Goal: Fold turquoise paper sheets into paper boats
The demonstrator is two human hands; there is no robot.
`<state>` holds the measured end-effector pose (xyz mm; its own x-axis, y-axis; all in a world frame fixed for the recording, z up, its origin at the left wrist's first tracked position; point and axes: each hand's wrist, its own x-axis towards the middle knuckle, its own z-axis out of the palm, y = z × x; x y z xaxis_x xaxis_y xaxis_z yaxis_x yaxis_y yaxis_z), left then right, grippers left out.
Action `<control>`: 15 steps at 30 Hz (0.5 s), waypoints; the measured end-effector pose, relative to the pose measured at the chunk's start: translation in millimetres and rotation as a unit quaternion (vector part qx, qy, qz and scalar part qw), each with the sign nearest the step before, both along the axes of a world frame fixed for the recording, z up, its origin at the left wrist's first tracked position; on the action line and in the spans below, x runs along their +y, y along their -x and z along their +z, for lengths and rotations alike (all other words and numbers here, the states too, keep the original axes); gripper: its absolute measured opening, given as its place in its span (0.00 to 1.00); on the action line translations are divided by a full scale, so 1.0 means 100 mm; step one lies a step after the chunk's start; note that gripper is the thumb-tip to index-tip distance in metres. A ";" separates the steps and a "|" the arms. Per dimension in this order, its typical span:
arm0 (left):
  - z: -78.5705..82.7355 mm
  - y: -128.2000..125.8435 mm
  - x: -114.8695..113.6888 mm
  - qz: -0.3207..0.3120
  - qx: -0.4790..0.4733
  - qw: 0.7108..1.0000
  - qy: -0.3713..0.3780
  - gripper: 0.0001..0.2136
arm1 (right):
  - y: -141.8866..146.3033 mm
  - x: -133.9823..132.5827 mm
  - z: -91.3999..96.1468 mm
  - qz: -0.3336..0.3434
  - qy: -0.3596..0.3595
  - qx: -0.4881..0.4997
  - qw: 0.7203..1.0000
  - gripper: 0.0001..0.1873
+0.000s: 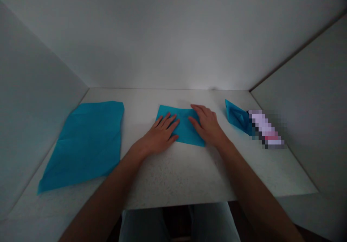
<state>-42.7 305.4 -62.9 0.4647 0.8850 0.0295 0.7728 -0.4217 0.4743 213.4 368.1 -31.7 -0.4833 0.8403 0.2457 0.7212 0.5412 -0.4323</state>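
White tabletop (168,177): sheet (184,132) (blue) beneath hands (159,136).

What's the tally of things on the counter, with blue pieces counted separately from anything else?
Blue pieces: 3 (large piece at left, middle piece, folded piece at right)
Pixelated object, identity unclear: 1
Total: 4

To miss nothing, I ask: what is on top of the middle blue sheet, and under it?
Over the middle blue sheet are the left hand, at left, and the right hand, at right. The table shows around it; anything underneath is hidden.
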 end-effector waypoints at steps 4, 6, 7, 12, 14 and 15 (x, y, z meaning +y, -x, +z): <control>0.11 0.13 -0.01 -0.060 0.012 0.996 0.061 0.27 | -0.12 0.18 -0.06 -0.046 0.031 0.007 0.998 0.23; 0.16 0.15 0.00 -0.038 0.028 0.998 0.042 0.24 | -0.18 0.20 -0.05 -0.028 0.076 0.025 0.996 0.22; 0.19 0.14 0.00 -0.012 0.040 0.999 0.021 0.24 | -0.21 0.19 -0.02 -0.014 0.109 0.045 0.993 0.24; 0.28 0.00 0.04 0.154 0.094 0.981 -0.073 0.21 | -0.32 0.04 0.23 0.141 0.354 0.131 0.915 0.43; 0.29 -0.04 0.04 0.160 0.109 0.979 -0.070 0.21 | -0.35 -0.01 0.33 0.203 0.444 0.128 0.863 0.44; 0.28 -0.05 0.03 0.151 0.113 0.980 -0.069 0.21 | -0.36 -0.02 0.37 0.212 0.470 0.129 0.847 0.42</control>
<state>-37.7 308.7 -34.5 0.1902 0.9781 0.0847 0.9511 -0.2049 0.2310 249.7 366.2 5.1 -0.8230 0.4878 -0.2910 0.3630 0.0575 -0.9300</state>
